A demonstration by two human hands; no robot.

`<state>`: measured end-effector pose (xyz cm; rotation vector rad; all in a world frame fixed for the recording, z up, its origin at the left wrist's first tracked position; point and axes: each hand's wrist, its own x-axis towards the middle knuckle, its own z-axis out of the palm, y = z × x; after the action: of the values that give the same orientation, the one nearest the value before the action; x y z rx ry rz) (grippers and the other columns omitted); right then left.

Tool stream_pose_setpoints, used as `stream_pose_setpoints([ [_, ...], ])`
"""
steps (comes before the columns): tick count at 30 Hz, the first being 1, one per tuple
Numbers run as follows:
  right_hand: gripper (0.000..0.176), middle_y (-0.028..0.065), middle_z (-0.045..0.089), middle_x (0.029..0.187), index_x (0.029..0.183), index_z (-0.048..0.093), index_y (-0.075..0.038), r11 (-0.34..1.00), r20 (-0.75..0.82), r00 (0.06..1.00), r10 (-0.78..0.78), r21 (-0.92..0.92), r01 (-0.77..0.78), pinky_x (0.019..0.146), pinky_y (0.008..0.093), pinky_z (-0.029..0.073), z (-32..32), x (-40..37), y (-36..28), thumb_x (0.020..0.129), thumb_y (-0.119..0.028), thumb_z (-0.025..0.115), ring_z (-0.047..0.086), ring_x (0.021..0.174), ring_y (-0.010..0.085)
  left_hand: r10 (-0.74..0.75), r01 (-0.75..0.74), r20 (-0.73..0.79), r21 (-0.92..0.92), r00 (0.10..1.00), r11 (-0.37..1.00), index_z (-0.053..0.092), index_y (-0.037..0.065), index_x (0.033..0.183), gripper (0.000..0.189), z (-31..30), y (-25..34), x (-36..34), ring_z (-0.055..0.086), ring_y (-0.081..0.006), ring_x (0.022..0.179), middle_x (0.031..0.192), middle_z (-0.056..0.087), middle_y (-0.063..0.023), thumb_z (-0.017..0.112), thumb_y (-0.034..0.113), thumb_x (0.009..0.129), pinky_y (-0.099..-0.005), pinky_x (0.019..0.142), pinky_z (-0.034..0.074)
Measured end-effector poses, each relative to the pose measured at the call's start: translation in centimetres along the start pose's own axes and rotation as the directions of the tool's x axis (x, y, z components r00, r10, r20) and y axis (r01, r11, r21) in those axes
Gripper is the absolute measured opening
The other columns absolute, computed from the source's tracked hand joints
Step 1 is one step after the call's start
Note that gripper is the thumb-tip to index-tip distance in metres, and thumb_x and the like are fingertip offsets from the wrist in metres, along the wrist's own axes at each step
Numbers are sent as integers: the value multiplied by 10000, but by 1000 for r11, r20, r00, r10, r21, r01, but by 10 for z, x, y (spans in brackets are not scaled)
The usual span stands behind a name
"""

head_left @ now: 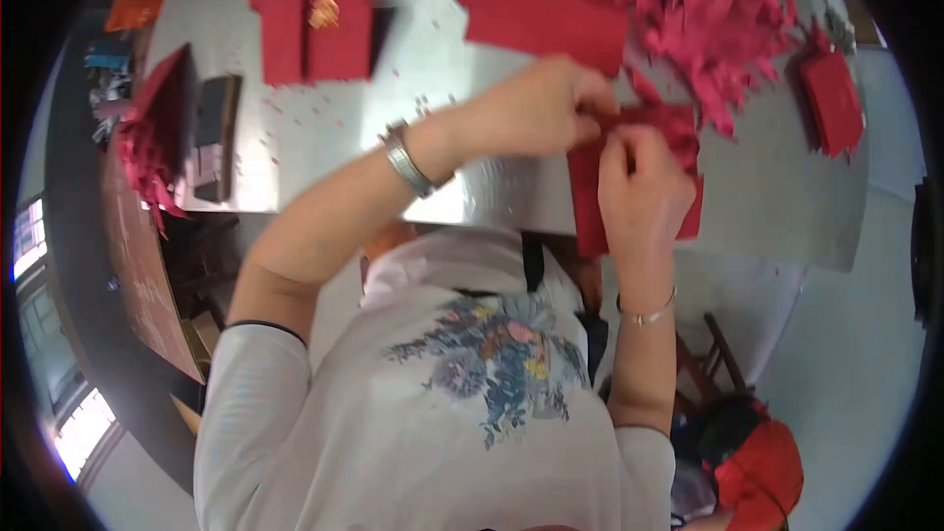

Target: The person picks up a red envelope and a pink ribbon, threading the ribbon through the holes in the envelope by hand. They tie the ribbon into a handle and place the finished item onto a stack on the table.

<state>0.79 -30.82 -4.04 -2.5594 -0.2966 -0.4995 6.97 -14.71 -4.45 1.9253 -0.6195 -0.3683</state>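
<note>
Both my hands are over a red paper bag or folder (585,192) at the table's front edge, right of centre. My left hand (551,108) reaches across from the left, its fingers bent together at the upper left part of the red piece. Just beside it, my right hand (641,177) is closed over the middle of the piece, its fingertips curled in. Red ribbon (677,133) lies bunched on the piece beside my right hand. What the fingertips pinch is too small and blurred to make out.
Red bags with gold prints (285,25) lie at the back. A ribbon heap (713,20) is at the back right, a red bundle (831,98) at the far right. A phone-like object (214,138) and tasselled red stack (157,128) sit left.
</note>
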Motion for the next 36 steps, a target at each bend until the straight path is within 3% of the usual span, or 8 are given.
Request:
stream_pose_setpoints([
  [4, 76, 87, 561, 654, 785, 505, -92, 916, 196, 977, -87, -369, 156, 512, 401, 484, -11, 6, -17, 820, -126, 563, 596, 611, 274, 64, -62, -56, 30, 996, 998, 629, 27, 917, 163, 10, -2, -3, 616, -330, 772, 822, 631, -170, 626, 47, 755, -389, 688, 492],
  [9, 84, 135, 590, 653, 771, 512, -53, 924, 229, 959, -167, -303, 233, 566, 429, 513, -11, 10, -11, 772, -103, 579, 616, 599, 319, -6, 7, -27, 53, 1000, 999, 636, -7, 957, 181, 4, 15, -3, 638, -332, 863, 899, 646, -206, 604, 37, 784, -375, 751, 501],
  [13, 93, 176, 637, 684, 770, 587, -14, 984, 162, 975, 149, 76, -163, 591, 432, 505, -8, 11, 0, 786, -104, 607, 643, 636, 328, 82, -75, -66, 107, 994, 991, 612, -22, 961, 196, 9, 11, -7, 614, -380, 889, 903, 635, -216, 596, 33, 774, -413, 775, 492],
  [20, 135, 155, 626, 690, 809, 527, -53, 968, 167, 983, 71, -249, -28, 551, 487, 505, 3, 4, -16, 807, -170, 595, 635, 625, 351, 166, -119, -130, 307, 978, 944, 576, -13, 837, 134, 25, 9, -15, 570, -434, 820, 823, 596, -242, 576, 25, 708, -485, 734, 457],
  [25, 73, 176, 641, 739, 797, 612, -34, 944, 94, 973, 210, 239, -226, 566, 431, 496, -4, 4, 1, 806, -106, 621, 634, 641, 344, 83, -66, -207, 89, 975, 994, 629, -21, 939, 192, 16, -6, -14, 629, -363, 801, 842, 638, -212, 612, 40, 758, -403, 715, 498],
  [29, 103, 92, 649, 709, 892, 641, -9, 772, 77, 939, 335, 548, -321, 591, 267, 486, -8, -3, 8, 815, -62, 683, 598, 608, 119, -143, 118, -129, -182, 981, 976, 636, -30, 947, 209, 10, -9, -10, 643, -344, 789, 823, 648, -215, 634, 66, 761, -378, 720, 497],
  [35, 102, 57, 652, 752, 905, 641, -7, 749, 11, 932, 363, 592, -299, 619, 233, 481, 9, -14, 14, 825, -42, 691, 576, 655, 75, -108, 97, -111, -103, 988, 990, 629, -42, 951, 201, 8, -1, -12, 643, -311, 779, 825, 644, -218, 631, 52, 773, -365, 712, 487],
  [36, 101, 55, 649, 754, 904, 641, -6, 747, -16, 934, 358, 604, -276, 619, 230, 480, 9, -15, 14, 824, -39, 693, 574, 653, 76, -139, 127, -91, -127, 986, 984, 625, -27, 966, 158, 8, -1, -12, 604, -194, 721, 795, 624, -118, 603, 28, 820, -301, 662, 489],
])
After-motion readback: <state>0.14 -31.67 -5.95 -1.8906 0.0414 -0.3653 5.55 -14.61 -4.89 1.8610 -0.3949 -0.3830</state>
